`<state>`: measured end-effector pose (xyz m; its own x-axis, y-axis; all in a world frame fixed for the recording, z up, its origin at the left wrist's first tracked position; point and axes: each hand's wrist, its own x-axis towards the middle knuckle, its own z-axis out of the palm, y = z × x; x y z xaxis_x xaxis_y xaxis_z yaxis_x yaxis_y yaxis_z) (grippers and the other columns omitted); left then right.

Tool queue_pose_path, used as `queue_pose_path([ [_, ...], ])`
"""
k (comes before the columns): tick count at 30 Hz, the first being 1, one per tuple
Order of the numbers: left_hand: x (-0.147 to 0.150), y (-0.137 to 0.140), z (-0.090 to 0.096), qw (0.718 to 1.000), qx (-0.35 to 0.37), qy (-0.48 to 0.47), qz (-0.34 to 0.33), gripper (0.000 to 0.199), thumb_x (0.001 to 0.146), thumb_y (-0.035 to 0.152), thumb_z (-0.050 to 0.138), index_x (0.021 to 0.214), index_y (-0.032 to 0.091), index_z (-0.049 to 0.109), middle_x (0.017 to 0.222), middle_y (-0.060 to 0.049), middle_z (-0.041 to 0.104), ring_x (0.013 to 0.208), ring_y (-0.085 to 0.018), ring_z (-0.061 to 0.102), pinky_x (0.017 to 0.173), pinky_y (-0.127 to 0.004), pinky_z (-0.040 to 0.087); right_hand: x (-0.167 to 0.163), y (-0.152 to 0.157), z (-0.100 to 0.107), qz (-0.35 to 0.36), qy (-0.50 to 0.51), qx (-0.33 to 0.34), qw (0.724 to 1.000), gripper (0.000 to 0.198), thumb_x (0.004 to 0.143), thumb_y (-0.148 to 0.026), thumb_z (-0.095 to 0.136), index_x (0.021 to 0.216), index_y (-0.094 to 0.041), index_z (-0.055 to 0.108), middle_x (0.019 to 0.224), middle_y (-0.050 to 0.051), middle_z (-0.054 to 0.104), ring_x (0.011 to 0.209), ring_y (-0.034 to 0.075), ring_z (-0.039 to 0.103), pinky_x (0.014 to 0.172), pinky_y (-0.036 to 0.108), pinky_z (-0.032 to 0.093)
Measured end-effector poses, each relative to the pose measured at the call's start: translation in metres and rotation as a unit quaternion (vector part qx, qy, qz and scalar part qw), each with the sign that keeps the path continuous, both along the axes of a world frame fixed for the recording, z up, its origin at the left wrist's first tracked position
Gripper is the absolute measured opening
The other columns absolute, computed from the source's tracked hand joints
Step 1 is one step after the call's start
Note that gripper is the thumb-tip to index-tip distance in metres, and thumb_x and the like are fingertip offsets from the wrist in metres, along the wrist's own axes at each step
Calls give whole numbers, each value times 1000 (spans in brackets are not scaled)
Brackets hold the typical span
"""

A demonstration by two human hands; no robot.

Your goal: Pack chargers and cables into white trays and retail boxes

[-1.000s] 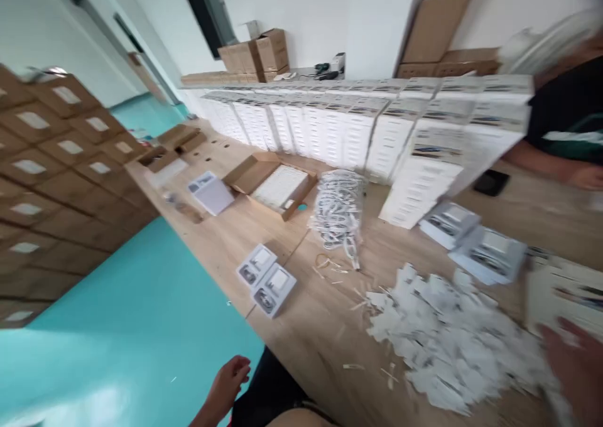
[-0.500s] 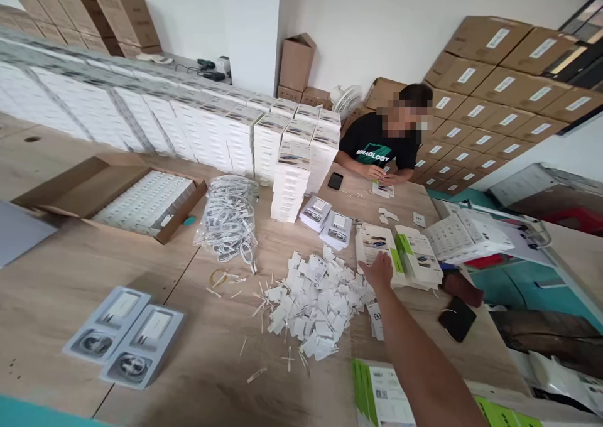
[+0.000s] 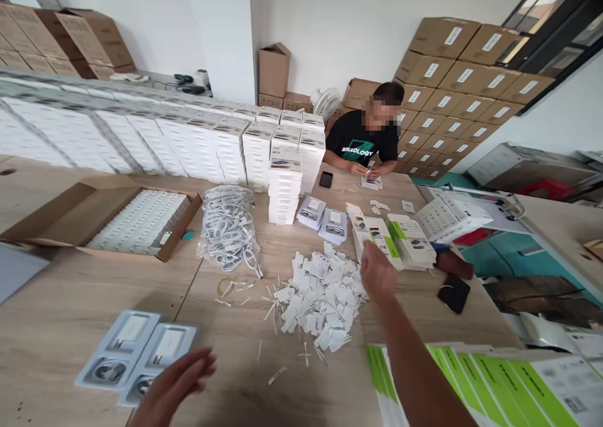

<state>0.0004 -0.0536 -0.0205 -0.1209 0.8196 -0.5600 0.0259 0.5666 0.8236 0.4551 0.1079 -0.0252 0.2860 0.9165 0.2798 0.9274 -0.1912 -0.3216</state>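
My left hand is at the lower left, fingers stretched out, holding nothing. It partly covers the nearer of two pale blue trays, each with a white charger-like block and a coiled cable. My right hand reaches to the printed cartons at centre right. Its fingers are closed on the near edge of a flat white-and-green carton, tilted up at the left of the stack; the fingertips are partly hidden. Beside it lies another stack of flat cartons. Left of this hand spreads a heap of small white card pieces.
A bag of white cables lies near an open cardboard box of white pieces. White boxes are stacked along the back. A co-worker sits across the table. Green-and-white cartons lie at the lower right.
My left hand has come into view over the trays. My right hand stays by the cartons, and one carton there now tilts up. The view has shifted to the right.
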Motion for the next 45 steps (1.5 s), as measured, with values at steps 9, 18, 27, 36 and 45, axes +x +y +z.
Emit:
queue_pose_path([
  [9, 45, 96, 42, 960, 24, -279, -11, 47, 72, 26, 73, 116, 16, 60, 107, -13, 72, 90, -27, 70, 73, -35, 55, -262, -182, 7, 346, 76, 94, 930, 54, 91, -22, 51, 143, -20, 40, 137, 11, 55, 128, 28, 50, 101, 47, 49],
  [18, -54, 112, 83, 930, 44, -113, -347, 51, 72, 26, 71, 122, 20, 62, 108, -7, 73, 100, -28, 66, 83, -35, 49, -279, -140, 60, 289, 210, 6, 934, 63, 93, -47, 50, 148, -26, 28, 154, 8, 30, 143, 27, 23, 114, 47, 31],
  [27, -64, 112, 127, 836, 97, -59, -537, 47, 75, 33, 69, 120, 21, 64, 107, -5, 72, 91, -23, 64, 75, -29, 47, -287, -98, 92, 306, 75, -99, 944, 21, 92, -32, 51, 105, -25, 65, 101, 3, 72, 91, 21, 66, 77, 30, 47],
  [36, -45, 112, 112, 851, 196, 162, -460, 20, 76, 35, 59, 66, 18, 64, 57, 2, 57, 52, -13, 45, 48, -25, 27, -307, -98, 84, 267, 45, -142, 952, 16, 82, -26, 54, 92, -18, 64, 75, 7, 70, 66, 21, 63, 58, 28, 41],
  [45, -45, 95, 109, 762, 291, 247, -523, 32, 81, 36, 58, 53, 21, 50, 52, 3, 46, 54, -14, 39, 54, -28, 20, -275, -112, 51, 323, 600, -361, 637, 28, 84, -31, 54, 105, -20, 70, 85, 1, 69, 70, 12, 64, 57, 20, 51],
])
